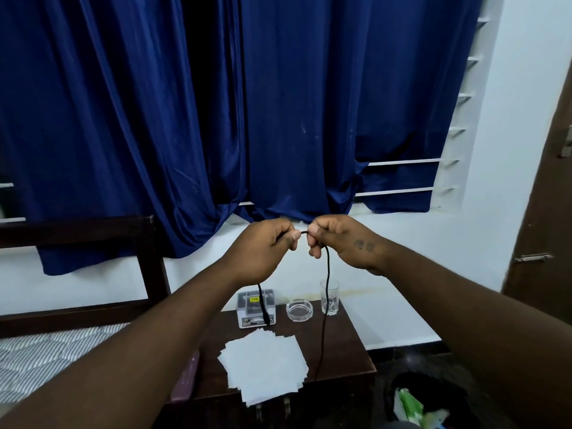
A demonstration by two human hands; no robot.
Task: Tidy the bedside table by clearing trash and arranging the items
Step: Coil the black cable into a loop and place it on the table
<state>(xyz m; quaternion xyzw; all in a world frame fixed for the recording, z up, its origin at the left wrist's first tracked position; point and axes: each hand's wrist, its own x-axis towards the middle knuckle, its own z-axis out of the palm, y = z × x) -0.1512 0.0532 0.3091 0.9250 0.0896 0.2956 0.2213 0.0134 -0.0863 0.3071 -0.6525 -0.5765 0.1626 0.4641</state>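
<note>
Both my hands are raised in front of the blue curtain, each pinching a black cable (325,305). My left hand (266,246) grips one part, and that end hangs down to a plug near the small box (256,308). My right hand (340,239) grips the other part, which drops past the drinking glass (330,297) to the table's front. A short bit of cable bridges the two hands. Below lies the dark wooden bedside table (343,351) with a loose stack of white paper sheets (266,363), a glass ashtray (299,310) and the glass.
A black trash bin (433,397) holding green and white wrappers stands on the floor right of the table. A bed with a striped mattress (46,357) and dark headboard is at left. A pink item (185,379) lies at the table's left edge. A brown door (544,212) is at far right.
</note>
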